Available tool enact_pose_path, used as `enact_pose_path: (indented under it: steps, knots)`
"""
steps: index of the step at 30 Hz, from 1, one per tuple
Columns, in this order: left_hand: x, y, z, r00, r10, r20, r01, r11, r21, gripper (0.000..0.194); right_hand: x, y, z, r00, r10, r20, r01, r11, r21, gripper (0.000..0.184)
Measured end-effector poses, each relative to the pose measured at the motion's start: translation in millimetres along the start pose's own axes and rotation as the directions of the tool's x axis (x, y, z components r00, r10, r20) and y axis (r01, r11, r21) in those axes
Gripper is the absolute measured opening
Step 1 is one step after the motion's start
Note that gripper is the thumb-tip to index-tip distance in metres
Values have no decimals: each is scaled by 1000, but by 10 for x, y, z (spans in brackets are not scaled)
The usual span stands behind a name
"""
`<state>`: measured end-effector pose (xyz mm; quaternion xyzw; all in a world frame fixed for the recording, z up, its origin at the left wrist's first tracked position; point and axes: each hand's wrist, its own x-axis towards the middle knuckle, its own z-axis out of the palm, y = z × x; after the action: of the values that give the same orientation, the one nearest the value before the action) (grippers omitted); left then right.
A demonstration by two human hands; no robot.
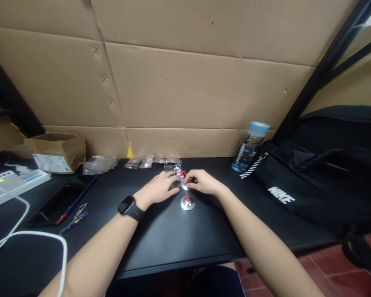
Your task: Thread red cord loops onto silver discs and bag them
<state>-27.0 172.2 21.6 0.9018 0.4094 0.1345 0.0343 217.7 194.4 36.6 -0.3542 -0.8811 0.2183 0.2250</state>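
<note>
A small silver finger cymbal [190,204], a domed metal disc with a red cord loop, lies on the black table in front of me. Just beyond it, my right hand [203,181] pinches a second, similar disc with a red cord, partly covered by its fingers. My left hand [160,187], with a black watch on the wrist, rests palm down beside it. Its fingers are bent over a crinkled clear plastic bag [174,167] and reach close to the second disc. The fingertips of both hands almost meet.
Several small clear packets [139,162] lie along the cardboard wall. Left are an open cardboard box [57,150], a dark tablet [64,198], a pen, keys, a power strip and a white cable [37,233]. Right are a water bottle [249,148] and a black bag [321,177].
</note>
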Motion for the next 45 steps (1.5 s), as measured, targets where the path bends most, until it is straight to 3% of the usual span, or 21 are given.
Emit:
enact_pose_path:
  steps: [7,17,21,25,32,39,45]
  knots:
    - [28,20,55,993,-115,-29,116,993,16,38,-5,-36,-16,1000,15,10,-15,1000,-13,14]
    - [61,71,39,991,-131,12,131,989,-61,28,-23,-91,-37,996,-52,70,58,994,-89,16]
    - [47,105,-14,984,-181,5,181,984,4,38,-25,-102,-37,995,-52,85,58,995,-78,17]
    - [29,104,-24,988,-153,5,153,988,11,49,-15,-85,-22,998,-22,52,26,997,-69,15]
    - [24,34,-65,987,-149,61,152,987,-51,43,-13,-13,-20,1000,3,7,-3,1000,-20,14]
    - [6,-13,-134,991,-97,88,108,985,-133,41,-16,50,-88,984,134,-120,-145,985,-91,8]
    - [-25,-6,-209,988,-121,100,133,983,-129,51,-35,55,-128,977,154,-144,-154,988,14,5]
